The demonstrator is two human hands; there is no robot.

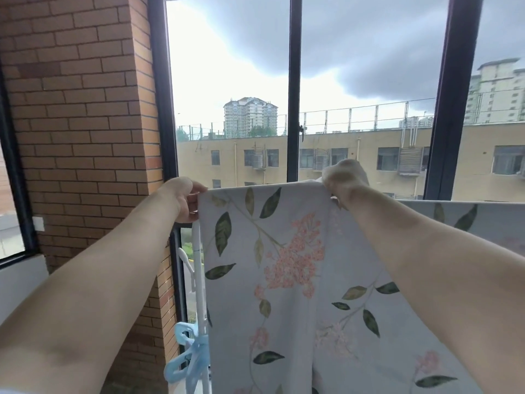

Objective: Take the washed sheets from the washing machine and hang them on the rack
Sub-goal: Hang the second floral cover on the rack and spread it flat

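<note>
Head view: sheet [284,251] was draped over rack [198,265]; its upper edge was pinched by left hand [181,199] and clutched by right hand [343,180]. Sliding off was judged possible if weight hung unevenly.

Quick tally: two hands, one left hand [184,199] and one right hand [345,180]. One sheet [284,280]. One rack [198,280], only a single white post of it showing. Blue clips [184,356], probably two, but they overlap. Three window panes [227,81] straight ahead. One brick pillar [79,123].
</note>
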